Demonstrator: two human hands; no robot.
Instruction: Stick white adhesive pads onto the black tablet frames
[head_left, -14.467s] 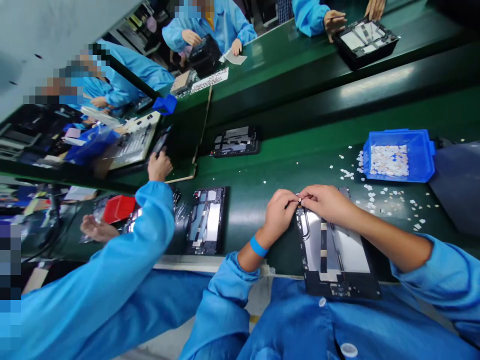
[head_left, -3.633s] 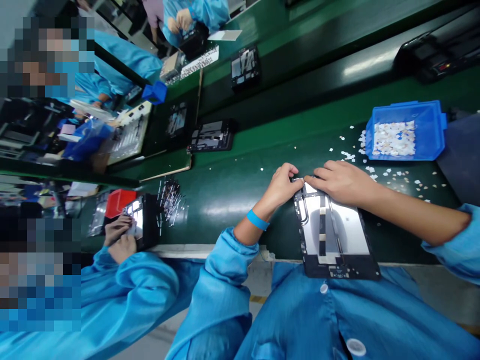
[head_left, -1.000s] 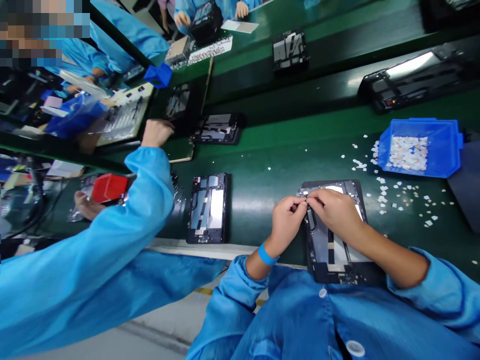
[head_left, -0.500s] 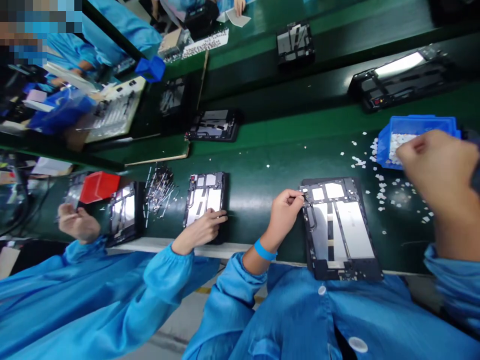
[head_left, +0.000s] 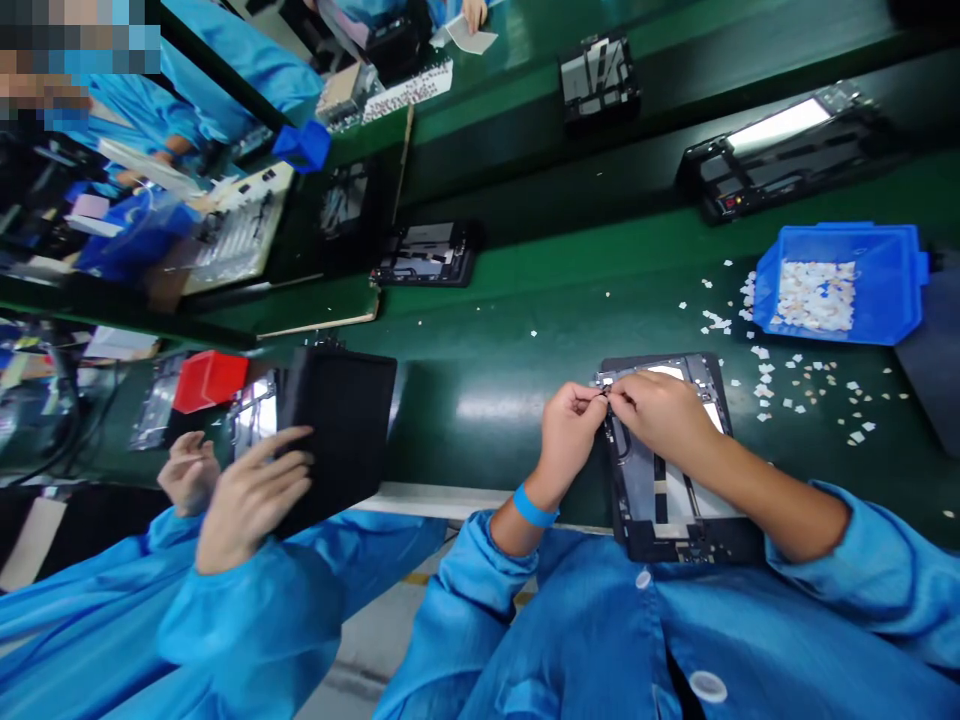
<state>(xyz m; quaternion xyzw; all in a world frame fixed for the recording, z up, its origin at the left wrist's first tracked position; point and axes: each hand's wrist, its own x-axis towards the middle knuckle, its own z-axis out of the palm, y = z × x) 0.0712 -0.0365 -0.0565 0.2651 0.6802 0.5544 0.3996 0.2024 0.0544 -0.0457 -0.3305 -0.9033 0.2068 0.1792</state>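
Note:
An opened tablet lies at the front edge of the green bench, its silvery battery panels and black flex cables exposed. My left hand, with a blue band at the wrist, is closed in a pinch at the tablet's upper left corner. My right hand reaches across the tablet and pinches at the same corner, its fingertips meeting the left ones. A tiny dark part shows between the fingertips, too small to name. The right hand and forearm cover much of the tablet's upper and right side.
A blue bin of small white pieces stands at right, with more pieces scattered beside it. To the left, a co-worker's hand tilts up a black-backed tablet. Other opened tablets lie further back. A red bin sits far left.
My right hand has moved from above the blue bin to the tablet's corner, joining my left hand, which stayed there. The co-worker's tablet has been lifted and moved left.

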